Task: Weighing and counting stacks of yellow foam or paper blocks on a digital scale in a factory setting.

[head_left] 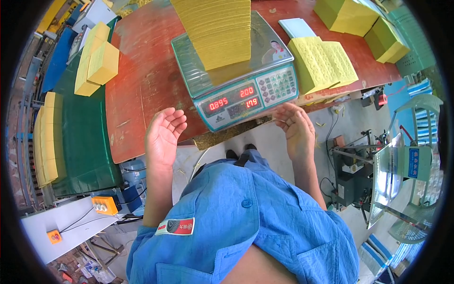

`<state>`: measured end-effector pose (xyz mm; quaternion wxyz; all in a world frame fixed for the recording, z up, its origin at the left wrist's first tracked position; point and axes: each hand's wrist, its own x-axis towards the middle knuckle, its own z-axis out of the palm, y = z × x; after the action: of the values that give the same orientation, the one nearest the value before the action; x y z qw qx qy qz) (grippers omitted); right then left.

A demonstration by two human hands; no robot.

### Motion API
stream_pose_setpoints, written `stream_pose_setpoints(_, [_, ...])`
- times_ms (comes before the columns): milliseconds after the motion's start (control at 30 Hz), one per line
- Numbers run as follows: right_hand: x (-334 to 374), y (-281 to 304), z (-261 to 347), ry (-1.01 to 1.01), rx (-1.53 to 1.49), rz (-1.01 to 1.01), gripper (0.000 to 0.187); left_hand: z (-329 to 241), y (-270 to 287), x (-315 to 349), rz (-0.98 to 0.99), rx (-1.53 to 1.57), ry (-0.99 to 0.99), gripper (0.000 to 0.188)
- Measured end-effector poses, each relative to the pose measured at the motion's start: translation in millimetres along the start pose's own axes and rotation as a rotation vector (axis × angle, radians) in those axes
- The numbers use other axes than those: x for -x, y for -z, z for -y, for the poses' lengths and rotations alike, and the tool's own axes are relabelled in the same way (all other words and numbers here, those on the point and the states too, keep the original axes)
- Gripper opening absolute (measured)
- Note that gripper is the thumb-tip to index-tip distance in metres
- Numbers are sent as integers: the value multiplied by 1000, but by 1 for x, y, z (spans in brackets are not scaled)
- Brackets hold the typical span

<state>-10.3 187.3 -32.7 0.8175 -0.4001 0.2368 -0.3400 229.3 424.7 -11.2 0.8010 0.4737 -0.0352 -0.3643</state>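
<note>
A tall stack of yellow paper sheets [217,38] stands on the clear-covered pan of a teal electronic scale [236,102], whose red digits are lit. My left hand [163,137] is raised at the scale's near left corner, palm up with curled, slightly parted fingers and nothing in it. Off the scale's near right corner, my right hand [295,128] is held up in much the same way, also bare. Both hands are apart from the scale and the stack. The stack's upper end runs out of the picture.
Right of the scale on the red table [137,94] lie embossed yellow paper stacks [321,66] and a pale blue-white pad [296,28]. More yellow stacks [347,19] stand at far right. A green conveyor belt [85,142] at left carries yellow blocks [101,61]. A metal-framed chair [411,161] stands right.
</note>
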Motion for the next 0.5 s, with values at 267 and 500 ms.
stream_pose_setpoints(267, [-16,6,-6,-41,-7,-6,28,-8,-10,-17,22,-20,-14,33])
stream_pose_setpoints(500, [-55,-23,13,-39,61,77,25,-45,-52,-75,95,-33,-245,43])
